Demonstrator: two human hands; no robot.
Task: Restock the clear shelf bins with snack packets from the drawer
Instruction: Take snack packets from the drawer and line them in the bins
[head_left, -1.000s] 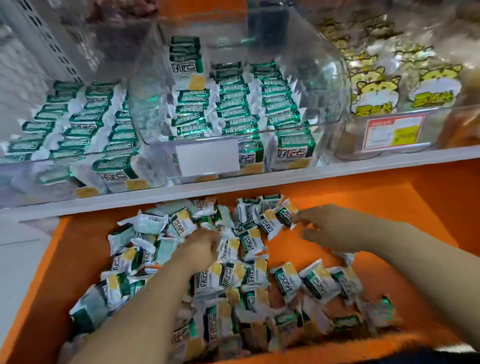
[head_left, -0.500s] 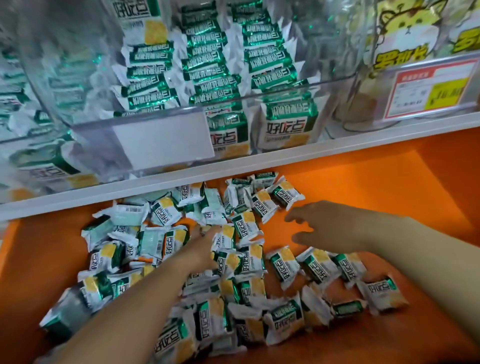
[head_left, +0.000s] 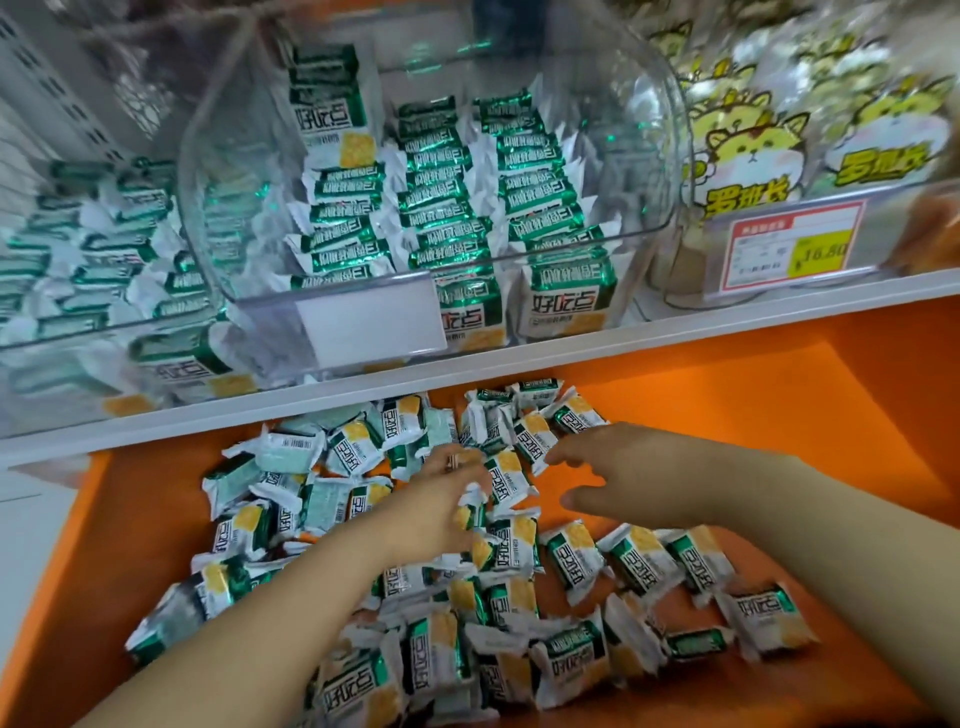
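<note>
Several green, white and yellow snack packets (head_left: 514, 540) lie in a loose pile in the orange drawer (head_left: 753, 415). My left hand (head_left: 431, 512) is down in the middle of the pile, fingers curled round a packet whose white crimped edge shows at my fingertips. My right hand (head_left: 628, 478) hovers just right of it, fingers and thumb spread apart, holding nothing, its fingertips near the far packets (head_left: 535, 436). Above, the centre clear bin (head_left: 260, 306) holds neat rows of the same packets.
A white shelf edge (head_left: 623, 338) runs above the drawer. A left clear bin (head_left: 62, 338) holds the same green packets. The right bin (head_left: 696, 291) holds yellow cat-print bags (head_left: 748, 156) behind a price label (head_left: 789, 249). Bare orange drawer floor shows at the right and far left.
The view has shifted between the frames. My right hand has come off the far packets and spread its thumb and fingers. My left hand stays buried in the pile.
</note>
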